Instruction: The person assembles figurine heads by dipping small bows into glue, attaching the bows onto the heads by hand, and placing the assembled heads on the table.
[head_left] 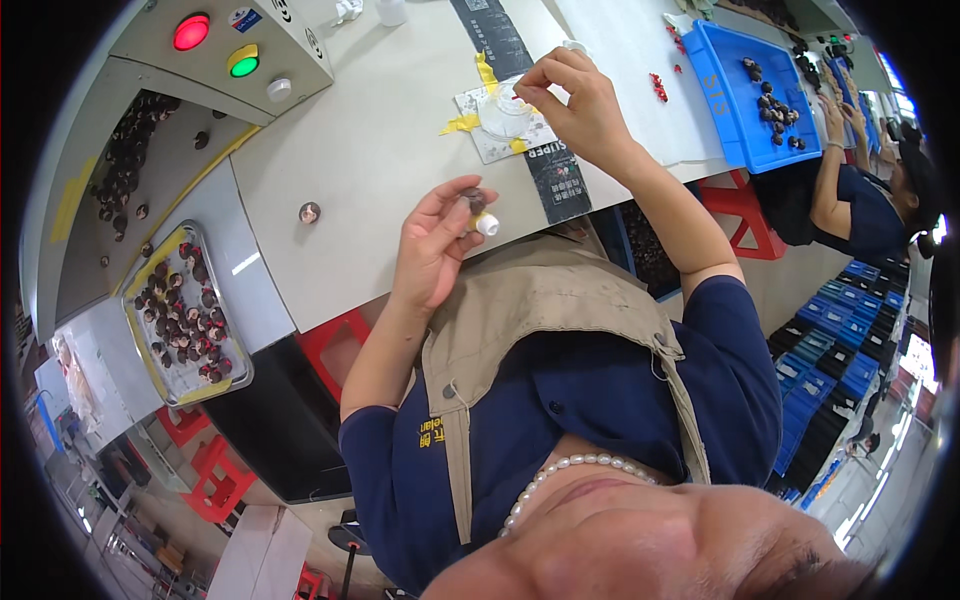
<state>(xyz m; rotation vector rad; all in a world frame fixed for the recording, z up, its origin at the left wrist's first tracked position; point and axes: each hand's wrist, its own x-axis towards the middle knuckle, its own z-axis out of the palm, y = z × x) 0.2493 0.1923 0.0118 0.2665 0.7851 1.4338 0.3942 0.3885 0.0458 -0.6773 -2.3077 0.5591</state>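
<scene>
The left hand grasps a small brown ball and a white-tipped piece, probably light, stiff and best held round the sides, while the right hand pinches what seems a red bit beside a clear dish.

I hold a dark round piece in the fingers of my left hand, with a small white-and-yellow thing just beneath it. My right hand is over a clear round dish, thumb and forefinger pinching a tiny red piece. Yellow tape sticks out around the dish on the table. To my left, one round ball sits alone, and beyond it a metal tray carries many dark pieces with red bits. To my right stands a blue bin with dark pieces inside.
</scene>
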